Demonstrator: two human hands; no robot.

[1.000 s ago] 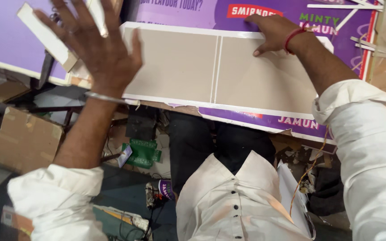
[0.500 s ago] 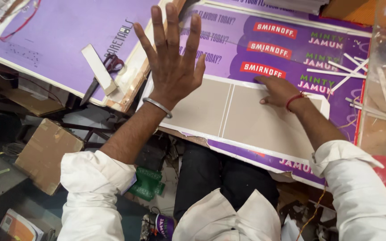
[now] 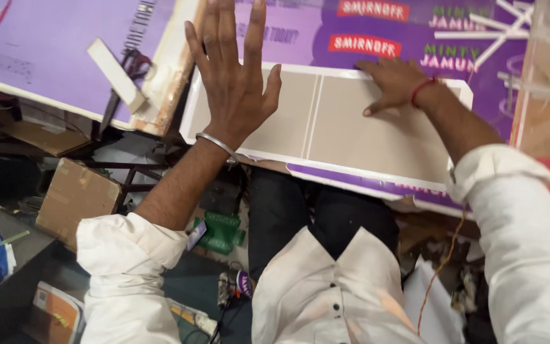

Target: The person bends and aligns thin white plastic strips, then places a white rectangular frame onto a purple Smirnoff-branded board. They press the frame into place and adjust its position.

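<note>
Purple printed sheets (image 3: 65, 57) cover the worktable; clutter lies on the floor below.

Head view: a beige board (image 3: 351, 127) with white edges lies flat on a purple sheet at the table's near edge. Left hand (image 3: 233, 86) is open, fingers spread, over the board's left end; contact cannot be confirmed from this angle. Right hand (image 3: 393, 79) rests flat on the board's upper right, fingers extended, grasping nothing. Scissors (image 3: 119, 89) and a white strip (image 3: 116, 73) lie left of the board
</note>
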